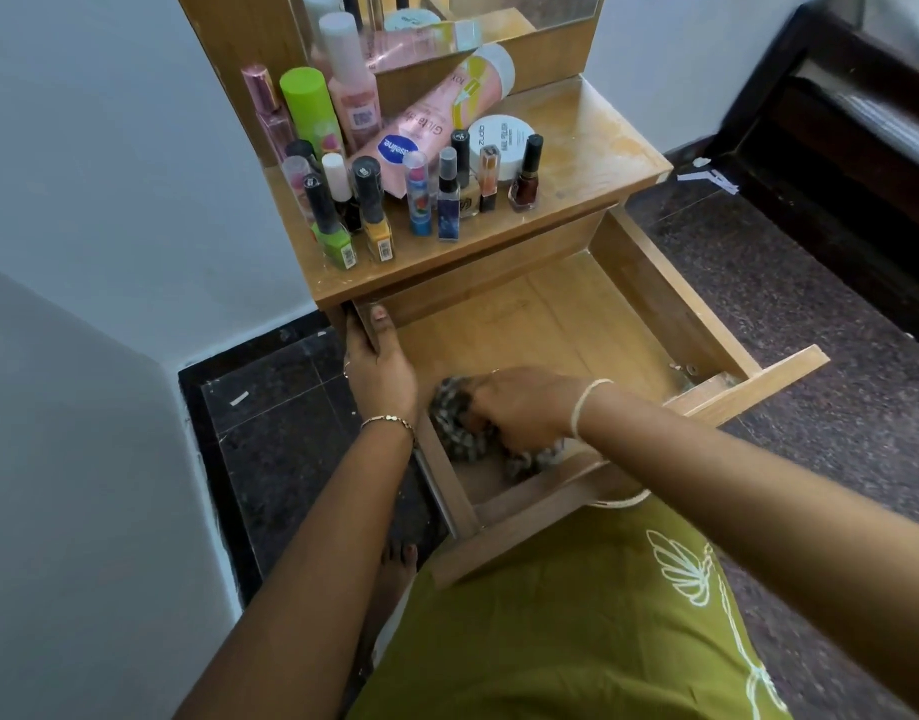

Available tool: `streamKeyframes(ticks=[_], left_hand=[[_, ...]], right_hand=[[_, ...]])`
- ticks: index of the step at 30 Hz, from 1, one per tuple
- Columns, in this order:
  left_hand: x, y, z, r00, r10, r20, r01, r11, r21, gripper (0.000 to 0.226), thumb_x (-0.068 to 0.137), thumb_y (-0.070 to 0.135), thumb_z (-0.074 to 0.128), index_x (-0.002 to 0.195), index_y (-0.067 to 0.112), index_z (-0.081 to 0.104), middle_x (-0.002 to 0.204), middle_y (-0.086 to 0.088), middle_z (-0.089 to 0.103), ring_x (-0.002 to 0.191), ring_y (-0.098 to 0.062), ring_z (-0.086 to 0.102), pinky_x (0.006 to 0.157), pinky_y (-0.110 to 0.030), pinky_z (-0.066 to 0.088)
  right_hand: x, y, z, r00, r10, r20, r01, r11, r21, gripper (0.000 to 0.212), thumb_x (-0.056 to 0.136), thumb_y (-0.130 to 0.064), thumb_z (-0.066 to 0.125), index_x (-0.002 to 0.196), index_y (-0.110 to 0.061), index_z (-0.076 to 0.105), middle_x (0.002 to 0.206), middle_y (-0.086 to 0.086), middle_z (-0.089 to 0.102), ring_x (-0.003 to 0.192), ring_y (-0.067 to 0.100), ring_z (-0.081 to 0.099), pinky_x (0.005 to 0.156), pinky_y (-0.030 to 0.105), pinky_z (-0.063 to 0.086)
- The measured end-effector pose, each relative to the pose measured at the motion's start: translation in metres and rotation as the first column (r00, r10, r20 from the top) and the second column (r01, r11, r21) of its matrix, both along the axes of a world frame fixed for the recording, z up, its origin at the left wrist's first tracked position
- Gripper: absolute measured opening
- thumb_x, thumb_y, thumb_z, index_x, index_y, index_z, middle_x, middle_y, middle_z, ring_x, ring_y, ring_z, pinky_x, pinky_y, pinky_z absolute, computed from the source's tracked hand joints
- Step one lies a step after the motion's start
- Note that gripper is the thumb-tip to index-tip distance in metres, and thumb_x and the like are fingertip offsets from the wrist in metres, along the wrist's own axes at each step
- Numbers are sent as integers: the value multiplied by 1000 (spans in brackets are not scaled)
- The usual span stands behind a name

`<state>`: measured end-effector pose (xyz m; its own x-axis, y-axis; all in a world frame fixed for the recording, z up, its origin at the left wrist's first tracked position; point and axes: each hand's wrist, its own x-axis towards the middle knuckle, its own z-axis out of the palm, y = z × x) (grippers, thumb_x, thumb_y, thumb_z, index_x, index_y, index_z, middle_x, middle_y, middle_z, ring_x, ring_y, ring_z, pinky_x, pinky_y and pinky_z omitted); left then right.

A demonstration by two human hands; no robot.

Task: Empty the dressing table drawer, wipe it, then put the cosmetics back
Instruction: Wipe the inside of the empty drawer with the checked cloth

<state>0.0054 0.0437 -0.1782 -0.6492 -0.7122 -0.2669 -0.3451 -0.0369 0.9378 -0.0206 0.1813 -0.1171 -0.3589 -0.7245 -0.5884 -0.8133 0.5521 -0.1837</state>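
The wooden drawer (670, 309) is pulled far out of the dressing table (592, 148). No cosmetics lie on the part of its floor that shows. My right hand (525, 407) presses a grey checked cloth (455, 418) onto the drawer floor near the front left corner. My left hand (377, 363) grips the drawer's left side wall, thumb inside. On the table top stand the cosmetics: several nail polish bottles (377, 215), a pink Vaseline bottle (426, 122) lying tilted, a green-capped spray can (309, 109), a white jar (501, 140) and a dark red polish bottle (527, 174).
A mirror (525, 7) rises behind the table top. A white wall stands at the left, dark speckled floor lies all around, and dark wooden furniture (862, 122) is at the right. My green dress and a bare foot (395, 569) are just below the drawer front.
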Motion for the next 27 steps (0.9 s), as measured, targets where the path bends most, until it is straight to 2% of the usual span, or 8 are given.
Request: streamKeyframes(ticks=[2,5,8,11,18,21,24,27], left_hand=[[1,1,1,1000,-1,-5,1,1000,-7,59,92,61,37,143,32,38,142,-3,48,128,-24,47,108,-45,37],[0,1,2,1000,3,-15,-3,1000,-12,57,94,55,39,143,27,38,142,-3,48,128,-24,46,108,-45,37],[-1,-1,1,1000,6,-12,-6,1000,-12,56,94,53,41,143,25,39,141,-6,48,127,-26,46,108,-46,36],[-1,0,1,1000,0,-26,0,1000,4,52,97,47,41,143,24,39,140,-6,49,126,-25,47,108,-43,36],[0,3,5,999,19,-50,-17,999,44,50,98,45,38,144,26,37,142,-3,47,125,-21,49,96,-27,36],[0,4,8,999,25,-45,-23,999,42,49,99,43,36,144,24,36,143,-4,45,127,-21,46,95,-26,33],[0,5,10,999,28,-34,-27,999,29,49,100,43,32,145,23,35,146,-5,43,130,-23,44,97,-28,32],[0,4,9,999,32,-17,-32,999,18,50,101,44,28,146,22,34,147,-7,41,132,-25,42,104,-33,33]], right_hand=[[4,15,-2,994,81,77,-83,996,15,45,88,-4,53,129,-22,59,137,3,47,123,27,47,98,38,43],[3,24,-5,986,125,109,-126,992,-5,48,87,-2,53,130,-23,59,144,-1,41,131,24,39,107,38,37],[-7,32,-1,984,125,125,-133,990,56,48,88,-1,51,131,-20,58,143,2,41,130,24,40,106,37,37],[-27,60,3,989,21,149,-42,990,135,43,87,0,52,126,-16,61,138,3,47,123,25,47,101,30,37],[-76,130,2,991,-134,-14,134,966,219,36,75,4,53,98,-17,72,115,2,67,102,25,61,91,35,48],[-73,124,3,993,-102,-55,112,968,226,37,77,-1,55,101,-24,71,113,0,67,101,24,61,89,34,50],[-54,100,9,999,-51,-9,51,975,215,39,80,-3,56,110,-24,69,116,-3,64,106,23,59,87,26,46],[-28,65,10,999,25,46,-31,991,129,39,85,-5,54,118,-21,66,129,-1,56,116,24,54,95,32,44]])
